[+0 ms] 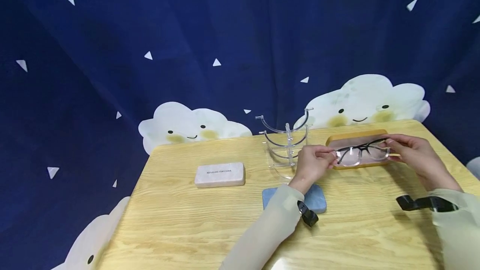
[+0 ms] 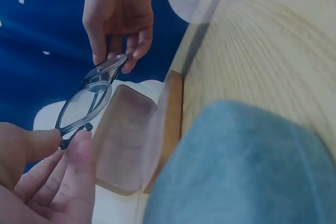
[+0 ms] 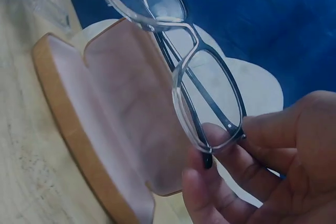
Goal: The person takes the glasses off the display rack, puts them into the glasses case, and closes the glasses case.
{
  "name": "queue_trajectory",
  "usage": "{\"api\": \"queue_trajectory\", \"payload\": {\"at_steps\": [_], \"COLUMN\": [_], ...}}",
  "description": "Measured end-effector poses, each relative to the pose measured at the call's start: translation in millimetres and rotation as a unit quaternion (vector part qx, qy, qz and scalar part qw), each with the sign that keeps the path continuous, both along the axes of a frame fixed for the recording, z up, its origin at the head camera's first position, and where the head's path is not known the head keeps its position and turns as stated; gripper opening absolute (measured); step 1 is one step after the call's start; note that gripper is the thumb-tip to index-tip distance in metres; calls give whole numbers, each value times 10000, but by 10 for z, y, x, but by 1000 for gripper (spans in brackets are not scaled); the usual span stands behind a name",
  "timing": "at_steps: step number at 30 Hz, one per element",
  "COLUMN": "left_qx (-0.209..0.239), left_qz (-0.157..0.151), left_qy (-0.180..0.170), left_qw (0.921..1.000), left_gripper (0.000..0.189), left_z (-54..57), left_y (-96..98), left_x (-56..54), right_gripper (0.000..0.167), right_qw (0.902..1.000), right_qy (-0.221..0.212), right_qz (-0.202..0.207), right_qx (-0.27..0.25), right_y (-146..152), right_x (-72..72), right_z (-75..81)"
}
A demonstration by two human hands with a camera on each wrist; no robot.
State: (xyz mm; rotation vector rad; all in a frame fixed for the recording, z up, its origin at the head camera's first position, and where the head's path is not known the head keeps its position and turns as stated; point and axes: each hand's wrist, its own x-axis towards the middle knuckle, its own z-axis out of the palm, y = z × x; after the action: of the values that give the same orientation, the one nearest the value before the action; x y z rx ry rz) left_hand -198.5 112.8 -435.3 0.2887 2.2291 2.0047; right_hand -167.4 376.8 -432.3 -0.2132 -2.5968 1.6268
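Both hands hold a pair of eyeglasses (image 1: 361, 156) with a black upper rim and clear lower rims. My left hand (image 1: 314, 165) pinches one end of the frame, and my right hand (image 1: 418, 159) pinches the other. In the right wrist view the dark temples of the eyeglasses (image 3: 202, 95) lie folded behind the lenses. Behind and below them an orange-brown glasses case (image 3: 68, 108) stands open with its pale pink lining showing; nothing is seen inside it. Beneath the left forearm lies a blue glasses case (image 1: 316, 199), partly hidden by the sleeve.
A clear acrylic glasses stand (image 1: 289, 145) with several curved arms rises left of the open case. A whitish glasses case (image 1: 220, 174) with printed lettering lies further left on the wooden table (image 1: 180, 224). A dark blue curtain (image 1: 225, 20) hangs behind the table.
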Motion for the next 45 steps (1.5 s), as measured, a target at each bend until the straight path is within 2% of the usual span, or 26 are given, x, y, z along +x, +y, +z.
{"api": "queue_trajectory", "payload": {"at_steps": [4,10,14,19,26,30,34,41,45], "left_qx": [83,-166,-180,29,384,542,513,368,607], "left_qz": [2,-54,5,83,211,326,446,413,192], "left_qy": [-199,-153,-244,-390,-709,-914,-1081,-933,-787], "left_qw": [9998,9997,9995,9992,9965,9938,9918,9941,9949], "left_gripper": [7,7,7,7,5,6,9,18,20], "left_z": [-43,-82,-94,-114,-172,-214,-248,-259,-273], "left_y": [20,60,90,132,178,185,180,170,168], "left_x": [-48,-121,-159,-187,-216,-231,-241,-263,-280], "right_gripper": [47,57,56,59,66,71,75,77,71], "right_qw": [10000,9986,9984,9965,9969,9970,9962,9952,9888], "right_qy": [9,-299,-150,-182,-479,-605,-737,-676,-560], "right_qz": [54,-288,-551,-821,-611,-482,-368,-144,-78], "right_qx": [-50,327,60,-30,138,-9,-266,-698,-1383], "right_y": [-13,-1,-21,-76,-66,-55,-58,-66,-59], "right_x": [-31,3,5,-27,-44,-76,-104,-134,-132], "right_z": [-43,-76,-110,-125,-149,-185,-205,-230,-258]}}
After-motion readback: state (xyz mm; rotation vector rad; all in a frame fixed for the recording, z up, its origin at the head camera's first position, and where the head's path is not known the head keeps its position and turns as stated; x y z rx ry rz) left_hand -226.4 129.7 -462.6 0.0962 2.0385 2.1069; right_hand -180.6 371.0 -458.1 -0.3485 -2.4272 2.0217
